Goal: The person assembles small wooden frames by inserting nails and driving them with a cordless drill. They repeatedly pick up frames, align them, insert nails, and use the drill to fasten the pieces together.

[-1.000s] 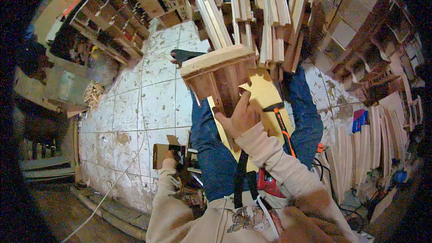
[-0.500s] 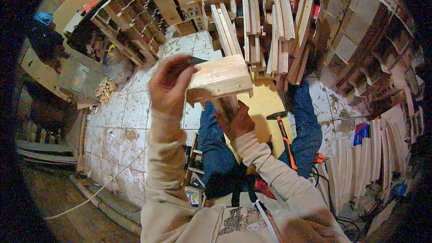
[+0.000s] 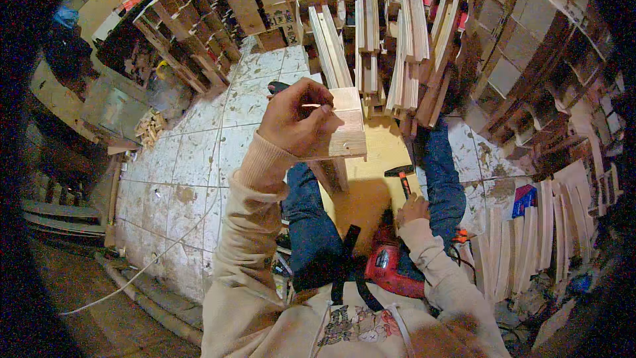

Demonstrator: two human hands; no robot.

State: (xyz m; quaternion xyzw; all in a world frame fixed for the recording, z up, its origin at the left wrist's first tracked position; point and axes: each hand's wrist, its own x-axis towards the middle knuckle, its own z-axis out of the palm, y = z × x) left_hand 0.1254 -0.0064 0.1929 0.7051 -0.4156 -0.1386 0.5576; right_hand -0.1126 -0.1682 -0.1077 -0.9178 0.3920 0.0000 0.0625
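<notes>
My left hand (image 3: 295,118) is closed in a pinch over the top of a pale wooden assembly (image 3: 346,139). Whatever sits between its thumb and finger is too small to make out. The assembly has a flat wide top and a narrower wooden leg (image 3: 330,176) beneath it, above a yellow board (image 3: 381,146) between my knees. At the right side of that board, my right hand (image 3: 413,209) is wrapped round the orange and black handle of a hammer (image 3: 400,172), head pointing away from me. A red power drill (image 3: 391,268) lies in my lap.
Bundles of wooden strips (image 3: 371,33) lie ahead, beyond the board. More upright wooden pieces (image 3: 523,242) stand at the right, with a blue and red box (image 3: 523,200) among them. A pale cord (image 3: 152,262) crosses the tiled floor (image 3: 192,159) at left.
My right hand has let go of the wooden assembly's leg and moved right and nearer onto the hammer's handle. My left hand has shifted from the assembly's side to its top, pinching. The drill is uncovered.
</notes>
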